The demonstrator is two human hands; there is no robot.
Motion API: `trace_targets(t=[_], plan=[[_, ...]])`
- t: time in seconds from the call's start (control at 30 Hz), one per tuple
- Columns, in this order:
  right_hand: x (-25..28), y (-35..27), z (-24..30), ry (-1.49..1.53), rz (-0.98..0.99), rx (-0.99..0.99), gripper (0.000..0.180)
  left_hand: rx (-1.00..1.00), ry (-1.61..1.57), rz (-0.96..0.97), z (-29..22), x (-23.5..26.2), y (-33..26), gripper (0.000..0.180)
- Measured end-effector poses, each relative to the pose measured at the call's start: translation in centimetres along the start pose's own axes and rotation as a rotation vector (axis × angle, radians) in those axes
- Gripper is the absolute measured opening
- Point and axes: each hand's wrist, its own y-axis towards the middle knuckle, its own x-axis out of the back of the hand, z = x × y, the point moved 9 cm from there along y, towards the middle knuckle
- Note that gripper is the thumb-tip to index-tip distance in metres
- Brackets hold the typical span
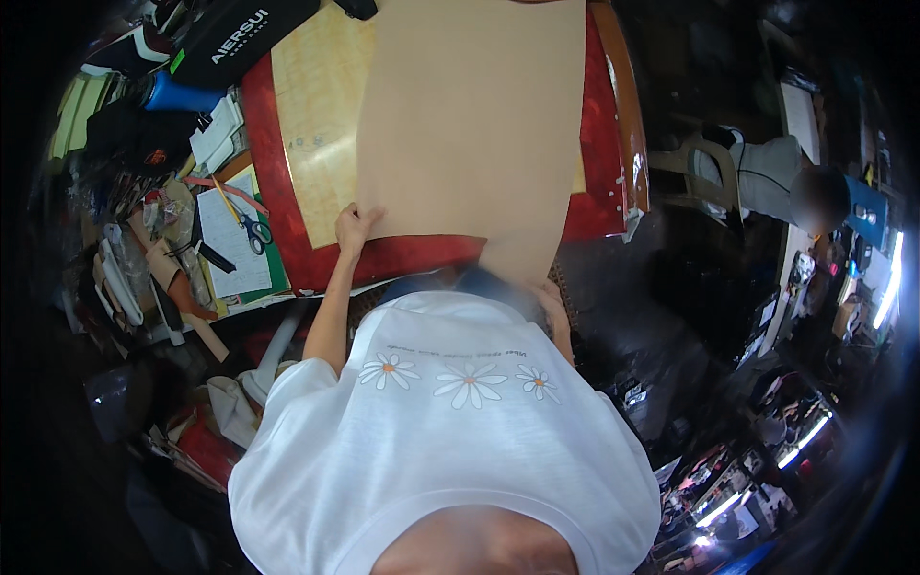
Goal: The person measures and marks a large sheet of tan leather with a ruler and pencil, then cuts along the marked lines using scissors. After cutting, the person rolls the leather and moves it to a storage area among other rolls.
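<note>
A large smooth tan sheet (470,125) covers much of the table and runs off its far edge. At the sheet's near left corner, my left hand (358,228) is closed with the thumb on top, pinching the edge. On the near right, a strip of the sheet hangs over the table's front edge toward my lap. My right hand (549,299) grips the low end of that strip, its fingers partly hidden. Beneath the sheet lie a pale yellow wood-grained board (321,144) and a red table covering (264,125).
Left of the table are blue-handled scissors (256,235), a yellow pencil (226,199), written papers (228,268), and a black case (235,43). At right stand a plastic chair (704,177) and another person (771,172). A brown wooden edge (632,115) borders the table.
</note>
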Motion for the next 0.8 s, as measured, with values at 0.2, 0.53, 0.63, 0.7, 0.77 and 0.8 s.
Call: trace_targets(t=[0.2, 0.53, 0.63, 0.7, 0.77, 0.8], plan=[[4.1, -5.0, 3.2, -0.049, 0.016, 0.168, 0.031, 0.236, -0.649, 0.463, 1.3, -0.9, -1.2, 0.039], [2.3, 8.1, 34.0, 0.760, 0.349, 0.425, 0.048, 0.275, -1.417, 0.799, -11.5, -0.5, 8.4, 0.048], [3.3, 12.2, 33.3, 0.395, -0.095, 0.381, 0.050, 0.157, -0.919, 0.490, -12.1, -2.0, 11.5, 0.053], [2.5, 11.8, 32.5, 0.098, -0.209, 0.519, 0.037, 0.068, -0.466, 0.289, -12.0, -2.3, 11.3, 0.050], [0.1, 8.9, 32.0, -0.328, -0.379, 0.867, 0.028, -0.409, 0.121, 0.032, -15.5, -1.6, 9.1, 0.040], [-1.2, 8.2, 30.1, -0.455, -0.382, 0.851, 0.032, -0.627, 0.370, -0.075, -16.5, -2.5, 5.9, 0.041]])
